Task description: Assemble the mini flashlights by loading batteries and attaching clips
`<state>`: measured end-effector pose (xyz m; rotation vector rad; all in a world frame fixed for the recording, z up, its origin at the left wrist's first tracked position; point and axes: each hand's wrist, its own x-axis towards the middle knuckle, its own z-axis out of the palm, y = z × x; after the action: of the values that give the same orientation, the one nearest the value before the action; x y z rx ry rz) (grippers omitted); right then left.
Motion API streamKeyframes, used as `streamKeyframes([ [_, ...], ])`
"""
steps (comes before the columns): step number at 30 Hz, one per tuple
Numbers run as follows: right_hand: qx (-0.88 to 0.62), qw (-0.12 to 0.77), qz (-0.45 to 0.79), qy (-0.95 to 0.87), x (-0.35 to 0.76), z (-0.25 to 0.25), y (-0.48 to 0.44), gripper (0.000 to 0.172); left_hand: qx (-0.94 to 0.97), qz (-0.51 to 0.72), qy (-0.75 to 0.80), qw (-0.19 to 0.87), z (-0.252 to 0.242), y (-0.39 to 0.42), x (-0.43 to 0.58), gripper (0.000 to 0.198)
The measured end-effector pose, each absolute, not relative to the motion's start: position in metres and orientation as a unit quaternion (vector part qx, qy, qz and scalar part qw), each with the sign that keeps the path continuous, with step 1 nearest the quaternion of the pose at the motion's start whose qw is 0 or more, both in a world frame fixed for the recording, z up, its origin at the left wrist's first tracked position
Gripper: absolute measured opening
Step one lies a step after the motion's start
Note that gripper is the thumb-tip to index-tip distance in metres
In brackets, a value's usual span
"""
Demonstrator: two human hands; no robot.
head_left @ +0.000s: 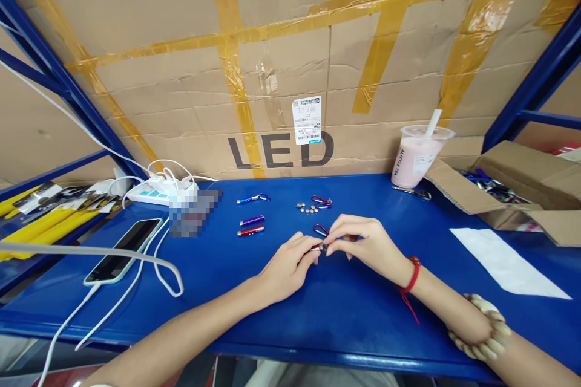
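My left hand (287, 265) and my right hand (363, 244) meet at the middle of the blue table (327, 308), both pinching a small red keychain flashlight (320, 247) between the fingertips. A red carabiner clip (320, 230) lies just behind them. Farther back are a blue flashlight (252, 199), a purple one (252, 220) and a red one (250, 230). Several small button batteries (308, 208) sit beside another red clip (321, 200).
A pink drink cup (415, 158) with a straw stands at the back right, by an open cardboard box (503, 193). White paper (503, 261) lies right. A phone (122, 250), white cables and a power strip (157, 192) lie left. A taped cardboard wall (290, 60) stands behind.
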<state>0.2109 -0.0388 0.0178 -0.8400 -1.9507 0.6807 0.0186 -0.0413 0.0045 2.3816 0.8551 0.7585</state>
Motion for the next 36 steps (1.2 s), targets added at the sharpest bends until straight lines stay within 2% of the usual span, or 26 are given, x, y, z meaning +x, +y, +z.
streamKeyframes([
  [17, -0.355, 0.426, 0.261, -0.791, 0.2090, 0.0180, -0.0388, 0.031, 0.879, 0.274, 0.315, 0.231, 0.0056, -0.0440, 0.0190, 0.027],
  [36, -0.384, 0.404, 0.237, -0.795, 0.2099, 0.0147, -0.0390, 0.021, 0.888, 0.281, 0.309, 0.194, 0.0058, -0.0419, 0.0190, 0.024],
])
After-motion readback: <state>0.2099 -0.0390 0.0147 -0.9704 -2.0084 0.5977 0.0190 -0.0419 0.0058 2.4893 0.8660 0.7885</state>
